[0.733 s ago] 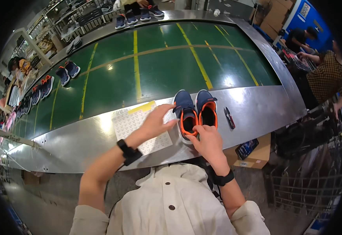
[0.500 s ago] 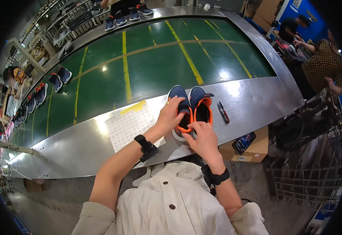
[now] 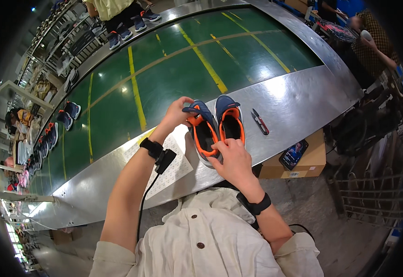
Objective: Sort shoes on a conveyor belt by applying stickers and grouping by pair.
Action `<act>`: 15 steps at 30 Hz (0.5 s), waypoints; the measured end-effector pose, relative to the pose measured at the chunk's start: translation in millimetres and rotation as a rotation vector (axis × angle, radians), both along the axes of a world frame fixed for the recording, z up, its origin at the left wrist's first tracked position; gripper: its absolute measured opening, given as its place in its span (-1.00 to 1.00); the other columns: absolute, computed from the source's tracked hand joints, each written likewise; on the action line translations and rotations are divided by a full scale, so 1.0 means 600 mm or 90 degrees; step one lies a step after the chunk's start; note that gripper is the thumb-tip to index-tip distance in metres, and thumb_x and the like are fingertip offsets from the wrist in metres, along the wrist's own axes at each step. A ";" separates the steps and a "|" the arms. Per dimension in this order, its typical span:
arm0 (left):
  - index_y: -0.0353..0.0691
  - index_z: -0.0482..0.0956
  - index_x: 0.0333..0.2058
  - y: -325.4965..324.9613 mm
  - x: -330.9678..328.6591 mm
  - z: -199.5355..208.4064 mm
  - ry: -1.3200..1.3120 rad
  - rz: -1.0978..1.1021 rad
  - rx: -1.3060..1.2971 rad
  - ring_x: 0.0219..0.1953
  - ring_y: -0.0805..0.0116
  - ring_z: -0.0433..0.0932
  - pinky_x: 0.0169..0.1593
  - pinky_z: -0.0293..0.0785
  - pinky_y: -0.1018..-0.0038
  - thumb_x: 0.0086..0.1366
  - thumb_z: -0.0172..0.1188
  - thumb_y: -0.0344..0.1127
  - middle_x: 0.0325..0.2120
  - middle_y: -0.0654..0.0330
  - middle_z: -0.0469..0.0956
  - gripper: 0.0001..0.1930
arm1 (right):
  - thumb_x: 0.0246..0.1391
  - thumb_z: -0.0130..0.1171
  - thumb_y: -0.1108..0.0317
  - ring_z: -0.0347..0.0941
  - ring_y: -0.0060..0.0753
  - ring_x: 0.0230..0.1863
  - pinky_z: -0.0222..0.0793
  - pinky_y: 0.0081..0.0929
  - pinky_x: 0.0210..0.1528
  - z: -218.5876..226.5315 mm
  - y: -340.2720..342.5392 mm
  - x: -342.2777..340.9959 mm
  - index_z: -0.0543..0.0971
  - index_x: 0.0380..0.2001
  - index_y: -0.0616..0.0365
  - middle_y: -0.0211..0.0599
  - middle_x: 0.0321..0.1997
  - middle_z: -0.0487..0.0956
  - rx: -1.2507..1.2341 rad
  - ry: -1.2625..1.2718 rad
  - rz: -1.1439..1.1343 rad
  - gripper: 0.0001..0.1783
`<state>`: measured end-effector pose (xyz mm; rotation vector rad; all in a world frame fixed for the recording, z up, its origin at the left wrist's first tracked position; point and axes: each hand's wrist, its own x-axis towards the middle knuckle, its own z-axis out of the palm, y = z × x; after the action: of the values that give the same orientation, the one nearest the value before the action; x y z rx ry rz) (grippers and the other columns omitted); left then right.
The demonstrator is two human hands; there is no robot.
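A pair of navy shoes with orange linings stands side by side on the metal table edge, toes pointing away from me. My left hand [image 3: 178,113] grips the strap of the left shoe [image 3: 204,138], which is lifted so that the orange lining shows beneath. At that shoe's heel, my right hand [image 3: 234,160] pinches the orange collar between thumb and fingers. The right shoe [image 3: 230,121] stands beside it, its strap lying across the front of the opening. Partly under my left forearm lies a white sheet of small printed labels [image 3: 176,168].
Red-and-black thread snips [image 3: 260,122] lie right of the shoes. A phone [image 3: 294,154] rests on a cardboard box [image 3: 313,159] beside the table. Beyond runs a green conveyor belt [image 3: 164,83], with more shoes [image 3: 69,115] along its left. People stand at the far side and right.
My left hand has moved from the left shoe's front to its strap, which is now raised, opening the shoe wider. My right hand stays at the heel. The view has shifted slightly.
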<state>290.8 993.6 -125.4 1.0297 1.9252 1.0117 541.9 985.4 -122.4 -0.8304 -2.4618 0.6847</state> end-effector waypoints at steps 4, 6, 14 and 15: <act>-0.24 0.45 -0.10 -0.010 0.031 0.022 0.049 0.032 -0.015 -0.40 0.52 0.56 -0.44 0.52 0.59 0.09 0.22 -0.53 -0.48 0.23 0.57 -0.65 | -0.15 0.31 0.19 0.33 -0.17 -0.16 0.40 -0.29 -0.29 0.000 0.001 0.004 0.50 -0.30 -0.04 -0.24 -0.31 0.38 -0.005 0.000 -0.003 -0.69; -0.27 0.43 -0.10 -0.019 0.037 0.008 0.156 0.000 0.030 -0.43 0.45 0.57 -0.39 0.52 0.53 0.09 0.26 -0.49 -0.51 0.21 0.58 -0.63 | -0.15 0.31 0.18 0.33 -0.15 -0.16 0.39 -0.28 -0.26 0.001 0.002 0.006 0.51 -0.28 -0.04 -0.23 -0.31 0.39 -0.017 0.002 -0.001 -0.68; -0.30 0.50 -0.17 -0.063 0.050 -0.050 -0.010 0.060 0.141 -0.17 0.49 0.51 -0.06 0.41 0.54 0.19 0.25 -0.34 -0.24 0.19 0.58 -0.74 | -0.09 0.26 0.25 0.38 -0.06 -0.08 0.33 -0.23 -0.06 0.043 0.060 0.027 0.50 -0.14 0.09 -0.17 -0.11 0.48 -0.062 0.149 -0.054 -0.61; -0.31 0.51 -0.18 -0.066 0.054 -0.054 -0.008 0.061 0.119 -0.16 0.51 0.51 -0.05 0.39 0.57 0.21 0.22 -0.37 -0.25 0.20 0.58 -0.78 | -0.08 0.25 0.27 0.39 -0.05 -0.08 0.32 -0.23 -0.04 0.054 0.078 0.030 0.50 -0.14 0.11 -0.17 -0.10 0.48 -0.031 0.157 -0.077 -0.61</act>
<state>323.0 953.8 -158.0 1.0389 1.9131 1.2687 559.7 1032.1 -89.7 -0.8503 -2.1658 0.7568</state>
